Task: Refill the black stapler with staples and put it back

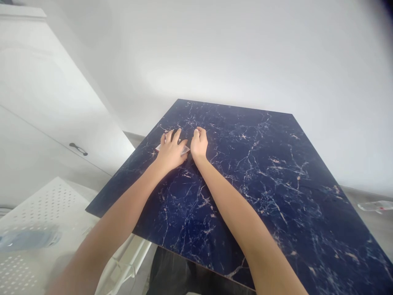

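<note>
My left hand (pixel 172 152) lies with its fingers spread over a small flat piece (pixel 185 150) on the blue marble-patterned table (pixel 264 164). That piece looks like a card or folded paper, whitish with a pinkish edge; most of it is hidden beneath the palm and fingers. Just to the right, my right hand (pixel 199 143) rests on its side with the fingers curled in and the thumb against them. Whatever it may hold is hidden from view. A narrow gap separates the two hands.
A white wall (pixel 215 53) stands behind the table. On the left are a white cabinet with a dark handle (pixel 78 149) and a white perforated seat (pixel 58 200) with a clear plastic bottle (pixel 29 239). Another transparent item (pixel 376 206) lies on the floor at right.
</note>
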### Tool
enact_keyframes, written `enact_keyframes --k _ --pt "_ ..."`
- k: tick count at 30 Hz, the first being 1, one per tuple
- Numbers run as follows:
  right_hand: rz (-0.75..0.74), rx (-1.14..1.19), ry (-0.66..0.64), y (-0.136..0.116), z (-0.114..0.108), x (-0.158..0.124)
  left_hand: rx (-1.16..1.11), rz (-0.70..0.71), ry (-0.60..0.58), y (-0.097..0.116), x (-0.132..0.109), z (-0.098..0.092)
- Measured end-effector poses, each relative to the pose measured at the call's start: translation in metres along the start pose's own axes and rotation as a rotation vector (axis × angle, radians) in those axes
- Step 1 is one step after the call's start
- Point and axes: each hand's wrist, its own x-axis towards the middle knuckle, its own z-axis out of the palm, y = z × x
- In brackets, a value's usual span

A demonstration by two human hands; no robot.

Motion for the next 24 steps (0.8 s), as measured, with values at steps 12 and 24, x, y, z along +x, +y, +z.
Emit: enact_keyframes --k 12,24 --pt "0.013 0.031 0.043 -0.003 -0.003 -0.004 -0.022 -0.043 -0.014 -0.01 0.007 0.011" --pt "-0.275 -0.038 0.026 -0.015 -0.03 -0.041 -0.176 0.084 0.09 0.011 0.01 0.003"
